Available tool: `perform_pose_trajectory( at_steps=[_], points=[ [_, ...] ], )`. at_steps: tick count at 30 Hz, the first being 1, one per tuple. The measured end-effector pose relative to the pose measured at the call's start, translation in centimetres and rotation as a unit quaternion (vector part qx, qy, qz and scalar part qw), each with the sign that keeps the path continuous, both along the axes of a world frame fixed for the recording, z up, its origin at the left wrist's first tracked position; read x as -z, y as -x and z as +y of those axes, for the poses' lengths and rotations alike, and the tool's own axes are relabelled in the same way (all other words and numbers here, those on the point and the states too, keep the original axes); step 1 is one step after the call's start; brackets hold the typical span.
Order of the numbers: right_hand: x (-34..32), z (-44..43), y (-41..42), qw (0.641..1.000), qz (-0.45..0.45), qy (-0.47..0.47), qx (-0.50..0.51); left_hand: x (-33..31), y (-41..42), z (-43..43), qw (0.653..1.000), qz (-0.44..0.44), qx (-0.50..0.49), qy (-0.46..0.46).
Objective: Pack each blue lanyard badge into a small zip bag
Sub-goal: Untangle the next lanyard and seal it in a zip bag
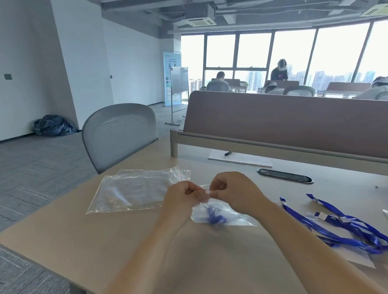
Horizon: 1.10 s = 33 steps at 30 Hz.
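1. Fingertips of my left hand [183,200] and right hand [231,191] pinch the red-lined zip strip [203,190] between them.
2. Below my fingers hangs the small clear plastic zip bag [220,215], holding a bundled blue lanyard badge [214,216].
3. I should press along the strip evenly until sealed.

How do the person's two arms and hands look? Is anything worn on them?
Both forearms are bare up to the bottom edge of the picture: no sleeves show. The left hand and right hand wear no gloves, and no watch, ring or bracelet is visible.
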State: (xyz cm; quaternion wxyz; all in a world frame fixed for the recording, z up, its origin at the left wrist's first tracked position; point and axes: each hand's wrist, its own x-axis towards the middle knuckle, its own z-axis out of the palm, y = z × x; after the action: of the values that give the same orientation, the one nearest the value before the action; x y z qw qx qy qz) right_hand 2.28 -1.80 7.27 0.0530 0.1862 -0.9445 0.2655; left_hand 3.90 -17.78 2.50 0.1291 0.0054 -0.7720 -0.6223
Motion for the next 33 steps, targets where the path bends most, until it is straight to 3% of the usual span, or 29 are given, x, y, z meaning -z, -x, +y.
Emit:
perform_pose_trajectory(
  at_steps=[4, 12, 18, 29, 33],
  points=[
    [-0.3, -0.6, -0.2, 1.0, -0.009, 0.006, -0.004, 0.1, 0.4, -0.4, 1.0, 0.003, 0.0, 0.012],
    [-0.4, -0.8, -0.2, 1.0, -0.003, -0.017, -0.008, 0.1, 0.4, -1.0, 0.997, -0.02, 0.008, -0.073],
    [-0.2, -0.8, 0.0, 0.999, 0.007, -0.033, 0.001, 0.5, 0.4, -1.4, 0.997, -0.02, 0.006, -0.072],
    [0.2, -1.3, -0.3, 1.0, 0.007, -0.002, 0.014, 0.7, -0.2, -1.4, 0.999, 0.01, -0.016, 0.034],
    [0.4, -1.5, -0.1, 1.0, 0.0, -0.015, 0.012, 0.7, -0.5, -1.3, 0.999, 0.008, -0.007, 0.032]
  ],
)
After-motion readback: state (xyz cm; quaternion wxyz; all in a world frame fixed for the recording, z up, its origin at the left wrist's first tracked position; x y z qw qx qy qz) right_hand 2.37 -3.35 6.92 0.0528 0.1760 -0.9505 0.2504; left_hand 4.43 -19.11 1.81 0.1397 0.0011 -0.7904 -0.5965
